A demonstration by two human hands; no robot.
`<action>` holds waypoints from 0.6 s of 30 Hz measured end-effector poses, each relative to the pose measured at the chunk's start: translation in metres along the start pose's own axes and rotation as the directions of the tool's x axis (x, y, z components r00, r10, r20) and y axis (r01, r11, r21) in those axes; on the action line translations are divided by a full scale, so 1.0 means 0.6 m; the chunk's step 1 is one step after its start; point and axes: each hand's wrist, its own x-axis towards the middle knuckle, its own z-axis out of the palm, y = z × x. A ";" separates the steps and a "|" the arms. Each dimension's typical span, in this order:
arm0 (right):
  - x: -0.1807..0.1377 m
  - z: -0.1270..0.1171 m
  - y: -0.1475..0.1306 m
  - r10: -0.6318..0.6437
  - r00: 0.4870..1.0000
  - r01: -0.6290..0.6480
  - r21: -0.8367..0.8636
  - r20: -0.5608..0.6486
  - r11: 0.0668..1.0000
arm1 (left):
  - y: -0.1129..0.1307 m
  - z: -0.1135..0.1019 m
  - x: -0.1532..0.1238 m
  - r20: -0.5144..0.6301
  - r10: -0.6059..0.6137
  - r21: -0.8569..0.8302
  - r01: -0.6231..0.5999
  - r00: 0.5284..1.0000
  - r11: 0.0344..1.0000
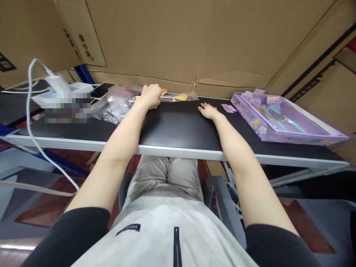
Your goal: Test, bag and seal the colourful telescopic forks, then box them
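Some blue forks (274, 108) are boxed, right of the right hand's (208, 110) spread fingers; one yellow fork (181, 97) is left unboxed beside the left hand (151, 96), finger grip unclear.

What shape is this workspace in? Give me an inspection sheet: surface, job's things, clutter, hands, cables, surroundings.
Surface: black tabletop with a pale front edge.
Job's things: yellow fork in clear wrapping, near the back.
Clutter: clear plastic bags at left; pink cards beside the purple tray, which holds light-blue items.
Hands: left fingers curled at the wrapped items, grip unclear; right fingers on the tabletop, holding nothing visible.
Cables: white cable hanging past the front edge at left.
Surroundings: cardboard behind the table.
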 end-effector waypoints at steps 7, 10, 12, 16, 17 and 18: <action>0.010 0.003 0.012 -0.015 0.999 0.017 0.048 -0.042 0.999 | -0.021 0.019 0.013 0.081 -0.021 0.010 0.020 0.996 1.000; 0.016 0.005 0.016 -0.017 0.999 0.020 0.062 -0.046 0.998 | -0.034 0.029 0.020 0.104 0.001 -0.035 0.003 0.995 0.999; 0.017 0.006 0.017 -0.012 0.999 0.015 0.063 -0.042 0.998 | -0.042 0.033 0.025 0.097 0.011 -0.067 -0.005 0.995 0.998; 0.014 0.006 0.018 -0.014 0.998 0.021 0.107 -0.061 0.994 | -0.055 0.033 0.027 0.079 0.033 -0.107 -0.025 0.996 0.994; 0.013 0.005 0.018 -0.016 0.998 0.024 0.121 -0.068 0.992 | -0.057 0.031 0.026 0.081 0.034 -0.107 -0.025 0.996 0.994; 0.012 0.004 0.018 -0.017 0.997 0.027 0.132 -0.074 0.991 | -0.058 0.029 0.025 0.088 0.030 -0.103 -0.021 0.996 0.994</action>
